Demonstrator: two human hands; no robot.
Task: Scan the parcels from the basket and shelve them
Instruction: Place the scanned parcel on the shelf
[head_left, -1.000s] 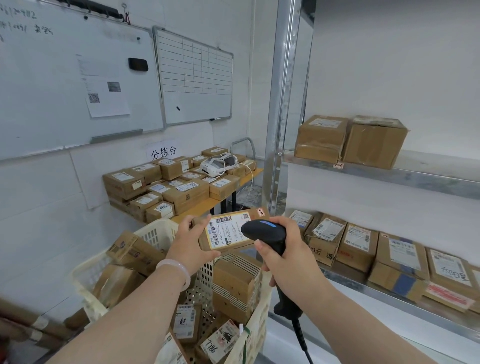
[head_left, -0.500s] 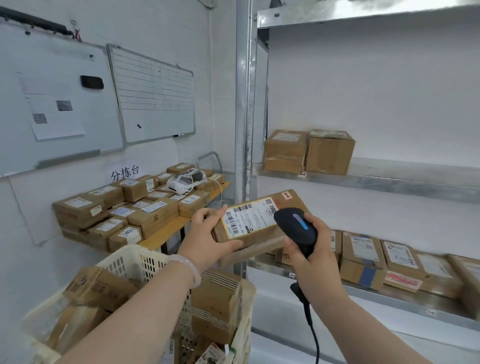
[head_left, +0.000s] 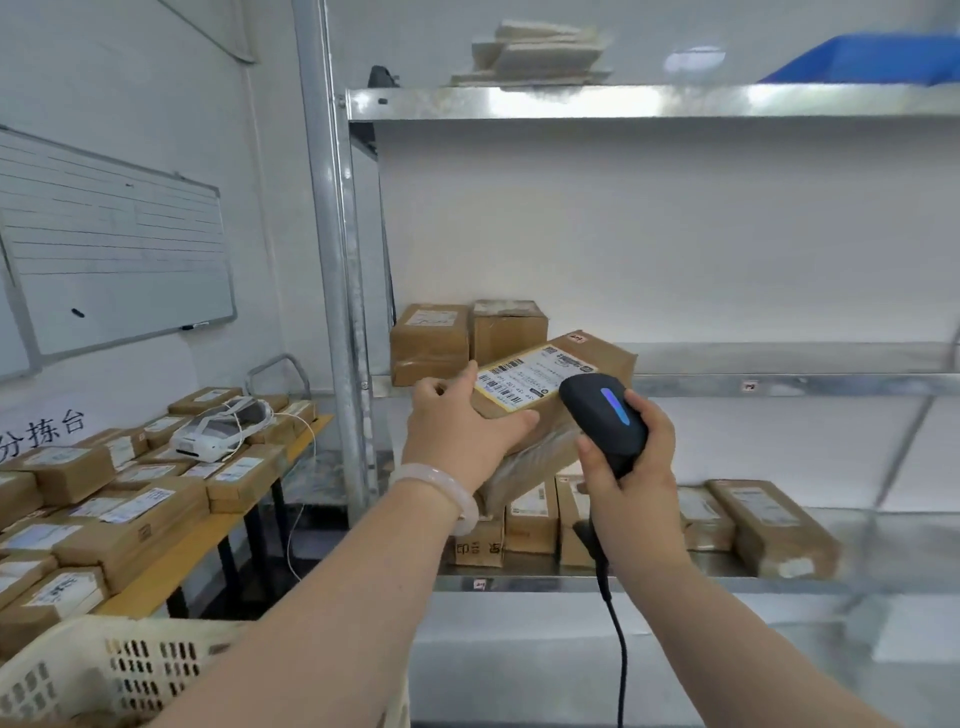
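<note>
My left hand (head_left: 457, 431) grips a brown cardboard parcel (head_left: 597, 358) with a white barcode label facing up, held tilted in front of the metal shelf (head_left: 779, 384). My right hand (head_left: 631, 478) holds a black handheld scanner (head_left: 605, 415) with a blue light, its head just right of the label. The cream plastic basket (head_left: 104, 670) shows at the bottom left; its contents are hidden. Two brown boxes (head_left: 467, 338) stand on the middle shelf behind the parcel.
Several labelled parcels (head_left: 727, 519) lie on the lower shelf. At left, a wooden table (head_left: 208, 540) carries many small boxes and a white device (head_left: 218, 428). A steel upright (head_left: 337, 312) stands between table and shelf. A whiteboard (head_left: 114, 260) hangs on the wall.
The view has swung up and right toward the shelf. Both hands have risen with the parcel and scanner, from over the basket to the level of the middle shelf.
</note>
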